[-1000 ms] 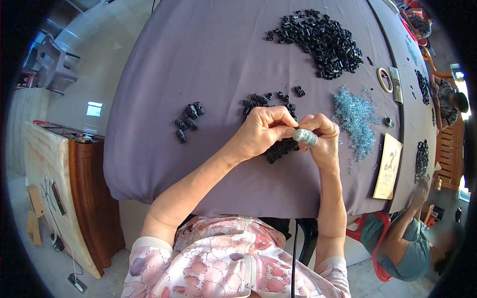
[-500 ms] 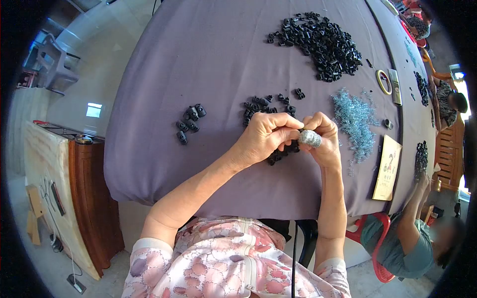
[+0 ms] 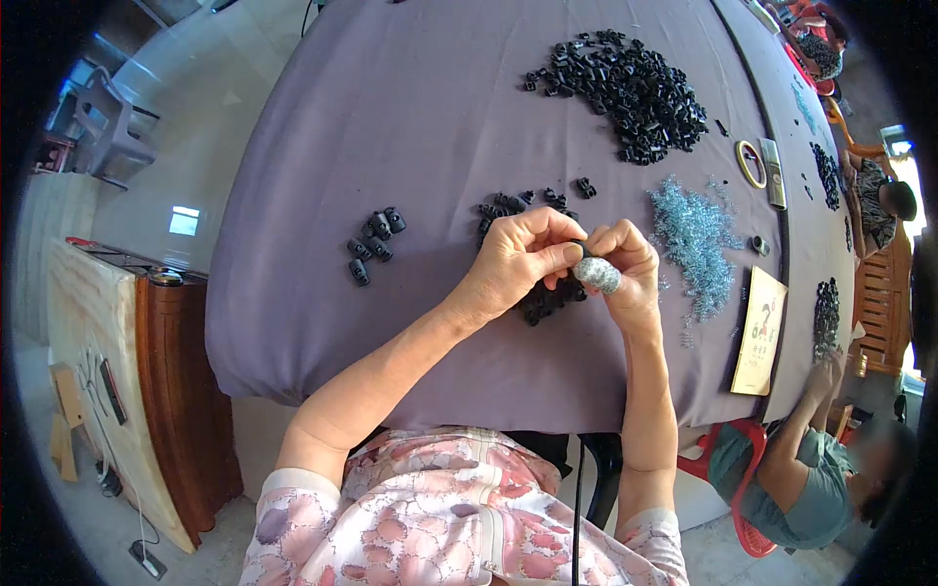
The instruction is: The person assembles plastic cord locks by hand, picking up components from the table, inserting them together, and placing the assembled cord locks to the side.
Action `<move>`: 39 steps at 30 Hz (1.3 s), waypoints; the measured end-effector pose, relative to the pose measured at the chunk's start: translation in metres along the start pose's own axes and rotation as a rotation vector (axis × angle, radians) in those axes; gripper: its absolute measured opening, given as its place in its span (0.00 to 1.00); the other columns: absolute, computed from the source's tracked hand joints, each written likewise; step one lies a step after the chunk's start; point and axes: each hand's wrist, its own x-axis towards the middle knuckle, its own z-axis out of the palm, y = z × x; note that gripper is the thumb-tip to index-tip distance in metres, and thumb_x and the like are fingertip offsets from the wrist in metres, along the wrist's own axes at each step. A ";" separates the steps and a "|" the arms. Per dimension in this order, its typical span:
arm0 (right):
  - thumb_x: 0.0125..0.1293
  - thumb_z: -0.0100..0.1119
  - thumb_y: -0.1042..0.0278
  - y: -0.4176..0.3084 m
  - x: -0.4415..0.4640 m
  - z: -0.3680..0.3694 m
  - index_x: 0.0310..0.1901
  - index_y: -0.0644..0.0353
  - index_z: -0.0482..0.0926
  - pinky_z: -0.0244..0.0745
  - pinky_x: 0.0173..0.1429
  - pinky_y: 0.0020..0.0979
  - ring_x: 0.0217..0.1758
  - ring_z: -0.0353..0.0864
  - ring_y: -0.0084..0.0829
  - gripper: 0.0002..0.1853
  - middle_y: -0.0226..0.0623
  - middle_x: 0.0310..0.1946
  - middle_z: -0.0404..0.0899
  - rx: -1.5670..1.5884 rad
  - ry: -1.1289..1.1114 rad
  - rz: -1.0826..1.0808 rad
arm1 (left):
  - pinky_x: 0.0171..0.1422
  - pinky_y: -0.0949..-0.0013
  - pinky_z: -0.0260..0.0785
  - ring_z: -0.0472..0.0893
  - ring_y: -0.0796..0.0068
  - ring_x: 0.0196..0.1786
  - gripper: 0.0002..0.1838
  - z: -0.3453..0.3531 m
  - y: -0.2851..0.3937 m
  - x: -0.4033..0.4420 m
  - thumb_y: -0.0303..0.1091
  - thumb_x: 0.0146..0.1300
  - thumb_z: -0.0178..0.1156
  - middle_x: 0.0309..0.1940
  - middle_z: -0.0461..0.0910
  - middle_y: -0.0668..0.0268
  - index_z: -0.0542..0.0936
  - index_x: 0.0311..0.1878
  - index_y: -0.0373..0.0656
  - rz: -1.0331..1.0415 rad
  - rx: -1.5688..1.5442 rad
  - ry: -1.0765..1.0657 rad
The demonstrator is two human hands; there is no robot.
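Note:
In front of me my two hands meet over the table. My left hand (image 3: 518, 262) is closed, its thumb and forefinger pinching a small black plastic part (image 3: 584, 249). My right hand (image 3: 630, 272) is closed against that part from the other side; its thumb wears a speckled grey wrap (image 3: 597, 275). The fingers hide most of the part. Beneath and behind my hands lies a small heap of black plastic pieces (image 3: 503, 207). Several barrel-shaped black cord locks (image 3: 377, 234) lie to the left. Right of my hands spreads a pile of tiny bluish springs (image 3: 696, 244).
A large heap of black pieces (image 3: 635, 98) lies farther back on the purple cloth (image 3: 391, 117). On the right are a tape roll (image 3: 750, 164) and a yellow booklet (image 3: 759, 332). A co-worker (image 3: 791, 469) sits at the right with hands near another black pile (image 3: 827, 313).
My hands have shifted slightly left and up, still together. The black part now shows more between my fingers, and the wrapped thumb is tilted differently.

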 end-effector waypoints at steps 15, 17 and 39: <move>0.47 0.71 0.75 -0.002 -0.002 0.007 0.47 0.57 0.81 0.61 0.33 0.16 0.30 0.64 0.13 0.22 0.23 0.32 0.69 -0.448 0.009 -0.145 | 0.32 0.79 0.73 0.77 0.82 0.33 0.17 -0.008 0.001 0.003 0.23 0.58 0.62 0.37 0.77 0.66 0.67 0.47 0.42 -0.071 -0.245 -0.046; 0.47 0.71 0.72 0.000 -0.002 0.009 0.46 0.57 0.81 0.61 0.34 0.16 0.30 0.64 0.14 0.21 0.24 0.35 0.69 -0.406 0.021 -0.158 | 0.32 0.79 0.73 0.77 0.82 0.33 0.17 -0.008 0.002 0.002 0.23 0.58 0.62 0.36 0.77 0.66 0.66 0.48 0.42 -0.084 -0.280 -0.053; 0.54 0.68 0.61 -0.005 -0.002 0.016 0.39 0.62 0.76 0.66 0.46 0.26 0.41 0.70 0.25 0.16 0.33 0.41 0.73 -0.435 0.020 -0.180 | 0.32 0.74 0.74 0.78 0.77 0.33 0.18 -0.004 -0.007 0.002 0.24 0.59 0.62 0.34 0.76 0.64 0.64 0.47 0.42 -0.227 -0.581 -0.080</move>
